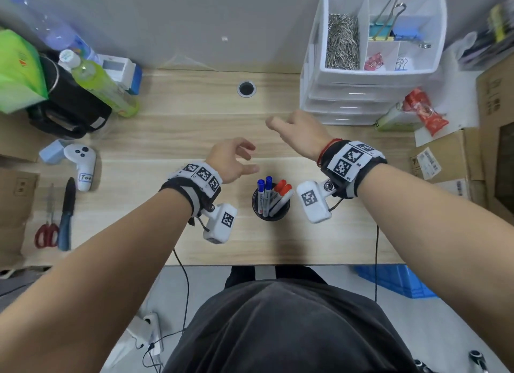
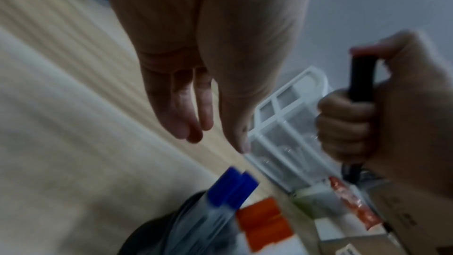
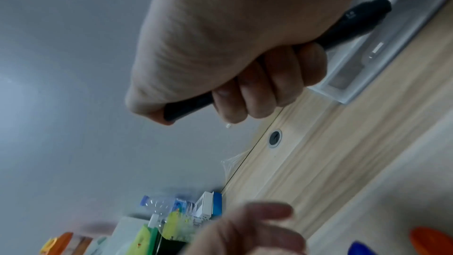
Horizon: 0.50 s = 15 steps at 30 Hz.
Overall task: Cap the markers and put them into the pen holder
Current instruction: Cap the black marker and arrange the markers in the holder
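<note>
A black pen holder (image 1: 271,215) stands near the desk's front edge between my wrists. In it stand two blue-capped markers (image 1: 264,186) and two red-capped markers (image 1: 283,187). My right hand (image 1: 294,129) hovers beyond the holder, fingers curled round a black marker (image 3: 353,20), whose dark barrel (image 2: 361,80) shows in both wrist views. Its tip end is hidden inside the fist. My left hand (image 1: 236,161) floats just left of the holder, fingers relaxed and spread, holding nothing. The blue caps (image 2: 230,187) and red caps (image 2: 264,222) appear blurred below it.
A white drawer unit (image 1: 370,75) with clips and staples stands at back right, boxes (image 1: 456,161) beside it. Bottles (image 1: 100,80), a black bag (image 1: 69,105), a white controller (image 1: 82,164), scissors (image 1: 47,228) and a knife (image 1: 66,214) crowd the left. A cable hole (image 1: 246,88) sits at the back.
</note>
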{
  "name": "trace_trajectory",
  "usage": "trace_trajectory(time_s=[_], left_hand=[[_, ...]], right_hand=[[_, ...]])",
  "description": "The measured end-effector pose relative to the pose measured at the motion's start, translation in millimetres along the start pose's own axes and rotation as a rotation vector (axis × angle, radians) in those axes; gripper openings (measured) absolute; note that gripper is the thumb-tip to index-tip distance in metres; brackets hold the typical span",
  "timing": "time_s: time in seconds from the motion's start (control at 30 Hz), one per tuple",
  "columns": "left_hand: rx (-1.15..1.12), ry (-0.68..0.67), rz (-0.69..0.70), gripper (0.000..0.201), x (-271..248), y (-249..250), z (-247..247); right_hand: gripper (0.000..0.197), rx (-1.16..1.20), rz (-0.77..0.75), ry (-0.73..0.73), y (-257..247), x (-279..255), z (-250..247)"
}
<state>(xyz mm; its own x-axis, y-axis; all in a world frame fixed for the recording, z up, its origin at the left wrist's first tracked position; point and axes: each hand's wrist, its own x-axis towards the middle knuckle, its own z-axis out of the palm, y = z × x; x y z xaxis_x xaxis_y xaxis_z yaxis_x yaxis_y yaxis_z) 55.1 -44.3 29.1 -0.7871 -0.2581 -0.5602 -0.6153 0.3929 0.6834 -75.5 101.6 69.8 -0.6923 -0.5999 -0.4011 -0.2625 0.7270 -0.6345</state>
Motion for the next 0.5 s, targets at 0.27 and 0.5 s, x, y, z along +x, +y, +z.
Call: trace_trajectory(time_s=[0.27,0.5], left_hand=[[-0.290,-0.295,-0.214,0.037,-15,-24,34],[-0.190,-0.244,-0.241,0.030,-5,-24,28]], right_hand=[[0.056,0.686,0.083,-0.122,10,-13,17],[0.046,0.455,0.001,-0.252,23,-19,20]])
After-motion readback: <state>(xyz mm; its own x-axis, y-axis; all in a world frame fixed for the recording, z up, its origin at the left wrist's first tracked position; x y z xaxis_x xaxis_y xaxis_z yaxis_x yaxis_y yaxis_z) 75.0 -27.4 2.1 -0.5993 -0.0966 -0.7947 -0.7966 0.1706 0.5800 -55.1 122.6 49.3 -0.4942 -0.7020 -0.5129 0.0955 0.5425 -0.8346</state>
